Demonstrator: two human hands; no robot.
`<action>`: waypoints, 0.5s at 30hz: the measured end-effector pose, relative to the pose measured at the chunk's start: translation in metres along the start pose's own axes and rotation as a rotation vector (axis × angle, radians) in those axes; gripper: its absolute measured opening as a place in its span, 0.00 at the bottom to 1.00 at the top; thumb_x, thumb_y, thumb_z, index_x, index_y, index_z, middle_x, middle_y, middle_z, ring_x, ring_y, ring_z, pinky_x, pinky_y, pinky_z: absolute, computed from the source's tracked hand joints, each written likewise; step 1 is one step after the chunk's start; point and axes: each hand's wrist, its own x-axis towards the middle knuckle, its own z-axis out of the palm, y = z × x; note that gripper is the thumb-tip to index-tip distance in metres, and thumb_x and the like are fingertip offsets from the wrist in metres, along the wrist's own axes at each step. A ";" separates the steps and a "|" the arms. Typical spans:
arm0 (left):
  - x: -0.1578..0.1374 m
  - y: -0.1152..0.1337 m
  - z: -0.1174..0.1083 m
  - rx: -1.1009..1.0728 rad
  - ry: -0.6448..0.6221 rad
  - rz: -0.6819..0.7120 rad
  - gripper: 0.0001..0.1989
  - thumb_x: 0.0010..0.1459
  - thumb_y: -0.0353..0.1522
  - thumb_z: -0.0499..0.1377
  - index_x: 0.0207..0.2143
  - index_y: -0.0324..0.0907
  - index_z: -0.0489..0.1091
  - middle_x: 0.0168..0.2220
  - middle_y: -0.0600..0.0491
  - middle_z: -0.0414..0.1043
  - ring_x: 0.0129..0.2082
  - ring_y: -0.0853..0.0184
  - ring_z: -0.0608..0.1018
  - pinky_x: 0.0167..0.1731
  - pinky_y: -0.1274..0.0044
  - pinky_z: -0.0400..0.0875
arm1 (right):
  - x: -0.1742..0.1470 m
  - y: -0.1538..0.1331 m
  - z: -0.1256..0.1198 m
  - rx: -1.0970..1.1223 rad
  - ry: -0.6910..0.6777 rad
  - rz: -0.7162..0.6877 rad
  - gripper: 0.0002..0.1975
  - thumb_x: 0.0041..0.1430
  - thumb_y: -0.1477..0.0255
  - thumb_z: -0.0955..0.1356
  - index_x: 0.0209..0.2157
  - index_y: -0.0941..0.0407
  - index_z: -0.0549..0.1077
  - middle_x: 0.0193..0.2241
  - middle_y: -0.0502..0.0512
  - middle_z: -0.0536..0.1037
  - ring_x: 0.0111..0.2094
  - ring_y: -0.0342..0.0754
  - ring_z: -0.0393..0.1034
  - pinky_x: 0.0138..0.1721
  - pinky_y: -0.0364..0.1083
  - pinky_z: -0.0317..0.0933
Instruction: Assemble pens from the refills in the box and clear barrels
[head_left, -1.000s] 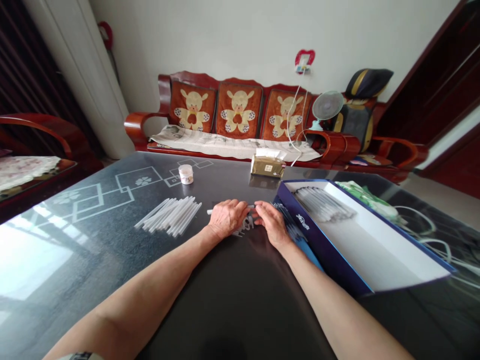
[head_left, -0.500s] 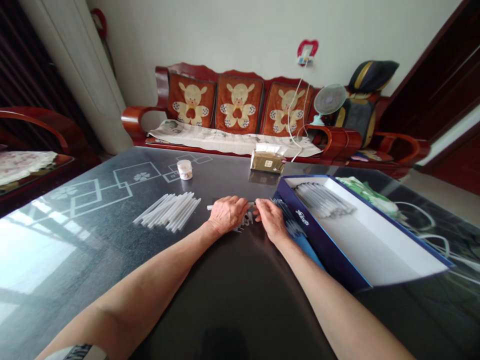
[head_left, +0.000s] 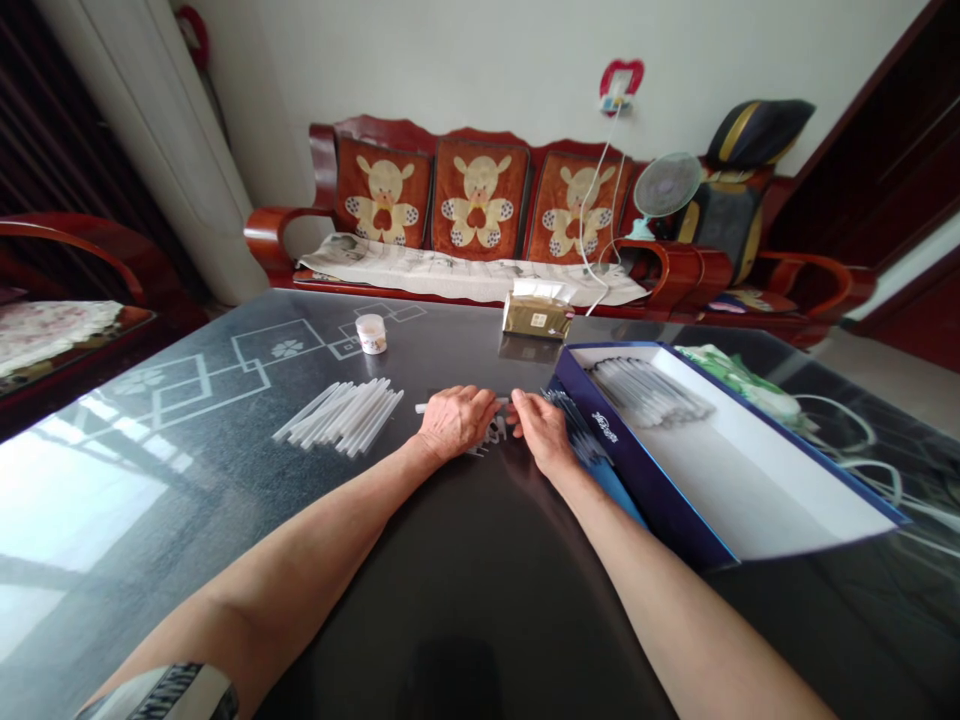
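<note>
My left hand [head_left: 457, 420] is closed around a thin white tube, like a pen barrel [head_left: 421, 408], whose left end sticks out past the fingers. Close by on the right, my right hand [head_left: 541, 428] has its thumb and fingertips pinched together at the tube's other end; whatever they grip is too small and hidden to name. Small pale pieces [head_left: 493, 436] lie on the table beneath and between the hands. To the left rests a loose pile of white tubes [head_left: 345, 415]. Dark slender sticks, like pen refills [head_left: 581, 430], lie beside my right wrist.
A blue box with white inside [head_left: 750, 480] stands at the right, holding a bundle of clear, dark-tipped tubes [head_left: 649, 390]. Farther back are a small white tub [head_left: 371, 335] and a tissue pack [head_left: 537, 312]. Green-white packaging [head_left: 739, 385] and white cables [head_left: 870, 480] lie beyond the box.
The view has shifted slightly. Both hands stay together at the tube, with the right fingertips a little closer to its end; little else differs.
</note>
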 end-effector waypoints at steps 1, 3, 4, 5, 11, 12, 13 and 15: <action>0.000 0.000 0.000 0.000 -0.001 0.001 0.21 0.67 0.41 0.43 0.34 0.42 0.72 0.27 0.51 0.71 0.28 0.66 0.74 0.28 0.76 0.60 | -0.001 0.000 0.000 -0.021 -0.011 -0.007 0.21 0.52 0.52 0.66 0.30 0.58 0.73 0.27 0.54 0.76 0.26 0.46 0.71 0.21 0.42 0.61; 0.000 -0.001 0.001 0.000 -0.001 -0.002 0.21 0.67 0.41 0.43 0.34 0.42 0.72 0.27 0.50 0.72 0.28 0.66 0.74 0.28 0.76 0.60 | -0.002 -0.001 0.001 -0.025 -0.039 -0.033 0.20 0.53 0.54 0.66 0.33 0.57 0.74 0.28 0.54 0.76 0.29 0.47 0.72 0.22 0.41 0.62; 0.000 -0.001 0.001 0.000 0.001 -0.005 0.21 0.67 0.41 0.43 0.35 0.42 0.72 0.27 0.50 0.72 0.28 0.66 0.74 0.28 0.76 0.60 | -0.003 -0.001 0.000 -0.012 -0.054 -0.046 0.19 0.52 0.55 0.67 0.35 0.57 0.74 0.30 0.54 0.77 0.31 0.47 0.72 0.23 0.41 0.63; -0.001 -0.001 0.001 0.000 0.002 -0.007 0.21 0.67 0.41 0.43 0.35 0.42 0.72 0.27 0.50 0.72 0.28 0.66 0.74 0.28 0.76 0.60 | -0.003 -0.001 0.000 0.006 -0.070 -0.055 0.19 0.52 0.56 0.67 0.38 0.56 0.74 0.32 0.54 0.77 0.33 0.48 0.73 0.24 0.41 0.63; -0.001 -0.001 0.001 0.006 0.018 0.011 0.21 0.67 0.41 0.43 0.35 0.42 0.72 0.26 0.51 0.71 0.28 0.66 0.73 0.28 0.76 0.60 | -0.001 -0.003 0.000 0.017 0.002 -0.001 0.21 0.52 0.54 0.67 0.38 0.57 0.73 0.32 0.55 0.77 0.29 0.47 0.72 0.20 0.41 0.62; -0.001 -0.001 0.001 0.007 0.020 0.011 0.21 0.67 0.41 0.43 0.35 0.42 0.72 0.26 0.51 0.71 0.27 0.66 0.73 0.27 0.76 0.60 | -0.001 -0.003 0.001 -0.007 0.017 0.012 0.21 0.52 0.53 0.66 0.35 0.57 0.73 0.29 0.54 0.76 0.27 0.46 0.71 0.20 0.41 0.61; -0.001 -0.001 0.002 0.008 0.019 0.011 0.21 0.67 0.41 0.43 0.35 0.42 0.72 0.26 0.51 0.71 0.27 0.66 0.73 0.27 0.76 0.60 | -0.001 -0.003 0.002 -0.027 0.019 0.019 0.21 0.52 0.52 0.66 0.32 0.58 0.73 0.26 0.53 0.75 0.25 0.45 0.70 0.19 0.41 0.60; -0.001 -0.001 0.002 0.006 0.012 0.009 0.21 0.67 0.41 0.43 0.35 0.42 0.72 0.26 0.51 0.71 0.27 0.66 0.73 0.27 0.76 0.60 | -0.001 -0.002 0.003 -0.033 0.000 0.007 0.21 0.52 0.52 0.67 0.31 0.57 0.73 0.24 0.52 0.74 0.25 0.45 0.70 0.20 0.41 0.61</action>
